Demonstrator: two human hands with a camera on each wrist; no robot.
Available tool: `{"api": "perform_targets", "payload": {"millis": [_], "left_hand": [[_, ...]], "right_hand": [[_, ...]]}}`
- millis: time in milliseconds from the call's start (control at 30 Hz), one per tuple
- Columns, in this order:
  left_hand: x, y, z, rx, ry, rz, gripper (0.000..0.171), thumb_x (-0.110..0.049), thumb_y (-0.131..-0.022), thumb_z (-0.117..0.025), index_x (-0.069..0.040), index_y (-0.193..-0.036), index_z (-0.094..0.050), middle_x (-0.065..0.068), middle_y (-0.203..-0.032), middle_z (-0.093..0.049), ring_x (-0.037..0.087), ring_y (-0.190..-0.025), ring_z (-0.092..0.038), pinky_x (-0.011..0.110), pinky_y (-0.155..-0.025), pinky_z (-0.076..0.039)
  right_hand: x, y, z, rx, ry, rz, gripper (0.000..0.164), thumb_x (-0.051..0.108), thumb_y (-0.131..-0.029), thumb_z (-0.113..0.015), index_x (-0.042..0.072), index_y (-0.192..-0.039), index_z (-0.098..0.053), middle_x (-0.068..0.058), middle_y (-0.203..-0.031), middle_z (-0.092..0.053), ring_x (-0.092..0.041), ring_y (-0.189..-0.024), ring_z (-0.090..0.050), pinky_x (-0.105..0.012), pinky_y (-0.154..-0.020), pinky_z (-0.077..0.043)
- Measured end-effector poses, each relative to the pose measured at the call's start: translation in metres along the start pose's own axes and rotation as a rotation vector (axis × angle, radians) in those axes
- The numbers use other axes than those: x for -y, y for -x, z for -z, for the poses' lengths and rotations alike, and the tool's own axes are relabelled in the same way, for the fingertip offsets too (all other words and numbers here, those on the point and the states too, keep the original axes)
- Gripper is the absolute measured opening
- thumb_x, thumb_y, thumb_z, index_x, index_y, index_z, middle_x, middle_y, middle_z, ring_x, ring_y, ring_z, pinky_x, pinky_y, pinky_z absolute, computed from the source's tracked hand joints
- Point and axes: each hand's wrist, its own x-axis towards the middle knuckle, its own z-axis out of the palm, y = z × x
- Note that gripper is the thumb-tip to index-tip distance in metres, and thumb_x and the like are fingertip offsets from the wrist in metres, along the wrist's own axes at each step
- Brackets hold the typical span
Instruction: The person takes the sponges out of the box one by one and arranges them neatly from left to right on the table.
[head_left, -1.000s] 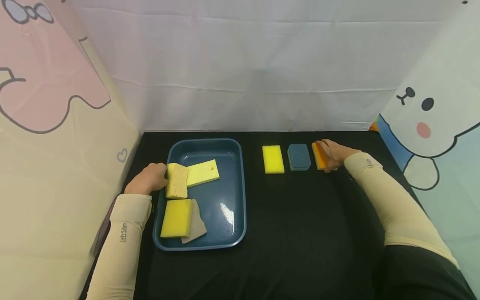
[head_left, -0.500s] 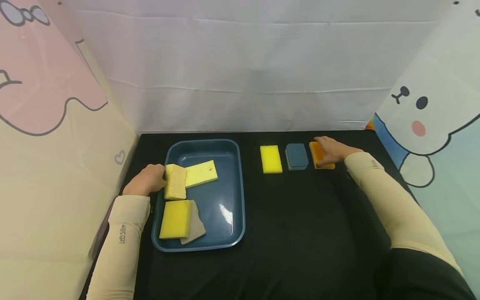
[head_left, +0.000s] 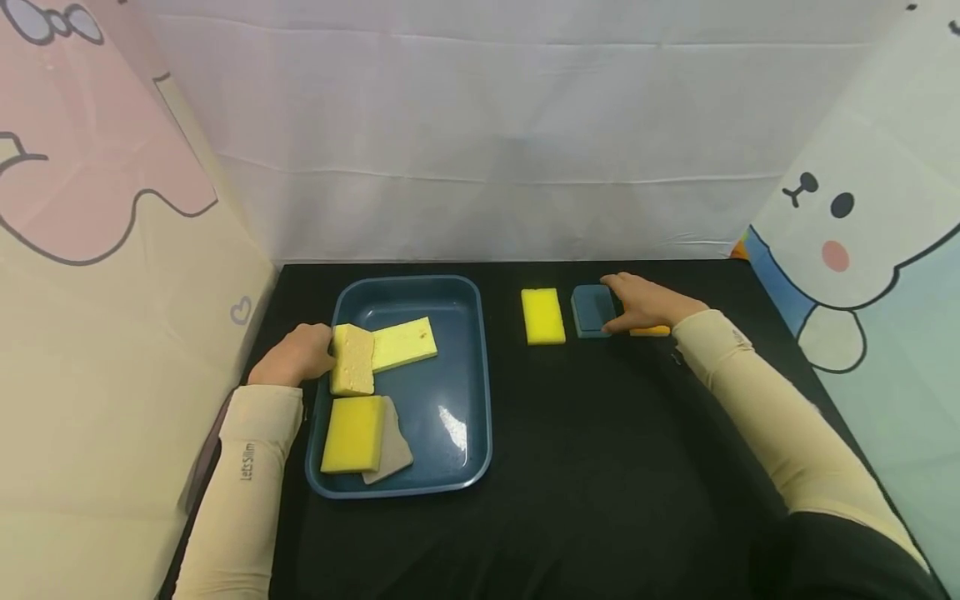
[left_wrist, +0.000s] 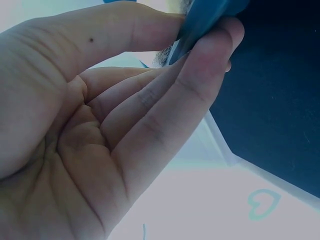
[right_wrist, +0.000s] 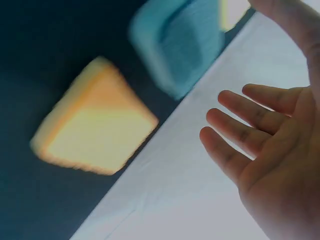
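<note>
My left hand (head_left: 298, 356) pinches the left rim of a blue tray (head_left: 442, 400); the left wrist view shows thumb and fingers on either side of the rim (left_wrist: 200, 30). Several sponges lie in the tray, among them a porous pale one (head_left: 352, 360) close to those fingers. On the right, my right hand (head_left: 645, 302) spreads its fingers in the air, palm bare in the right wrist view. Its fingertips overlap a blue-grey sponge (head_left: 591, 311) in the head view. The hand mostly covers an orange sponge (head_left: 651, 331) there, but the right wrist view shows that sponge (right_wrist: 97, 125) lying free.
A bright yellow sponge (head_left: 543, 317) lies between the tray and the blue-grey sponge. Further tray contents are a flat pale yellow sponge (head_left: 405, 344), a thick yellow one (head_left: 352, 435) and a greyish piece (head_left: 393, 446). A white cloth wall (head_left: 495, 208) borders the black table (head_left: 585, 467) behind.
My right hand has come off the orange sponge and moved left to the blue-grey one, its fingers spreading. The left hand stays on the tray rim.
</note>
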Motion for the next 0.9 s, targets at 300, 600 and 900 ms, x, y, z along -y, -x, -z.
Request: {"api": "perform_targets", "payload": {"millis": [300,600,900], "left_hand": [[-0.007,-0.004,0.002,0.006,-0.010,0.002,0.015,-0.007,-0.093,-0.064,0.006,-0.099,-0.060,0.011,-0.076,-0.052,0.027,-0.071,-0.055,0.036,-0.064,-0.043],[-0.004,-0.005,-0.001,-0.003,-0.011,0.002,0.027,-0.013,-0.093,-0.068,0.010,-0.106,-0.060,0.012,-0.079,-0.053,0.028,-0.074,-0.056,0.037,-0.066,-0.045],[-0.004,-0.004,-0.005,-0.019,0.004,0.013,0.021,-0.010,-0.094,-0.067,0.008,-0.102,-0.061,0.011,-0.076,-0.052,0.027,-0.071,-0.055,0.036,-0.064,-0.044]], "right_hand": [[0.058,-0.023,-0.001,-0.034,0.057,0.114,0.089,0.034,-0.087,-0.078,-0.006,-0.150,-0.030,-0.027,-0.147,-0.038,-0.041,-0.131,-0.042,-0.054,-0.104,-0.037],[0.093,-0.036,-0.003,-0.054,0.096,0.194,0.084,0.036,-0.088,-0.077,-0.003,-0.150,-0.034,-0.021,-0.140,-0.046,-0.032,-0.119,-0.050,-0.047,-0.101,-0.042],[0.167,-0.080,-0.019,-0.012,0.265,0.358,0.080,0.040,-0.091,-0.072,0.000,-0.150,-0.036,-0.017,-0.146,-0.044,-0.029,-0.133,-0.045,-0.040,-0.107,-0.038]]}}
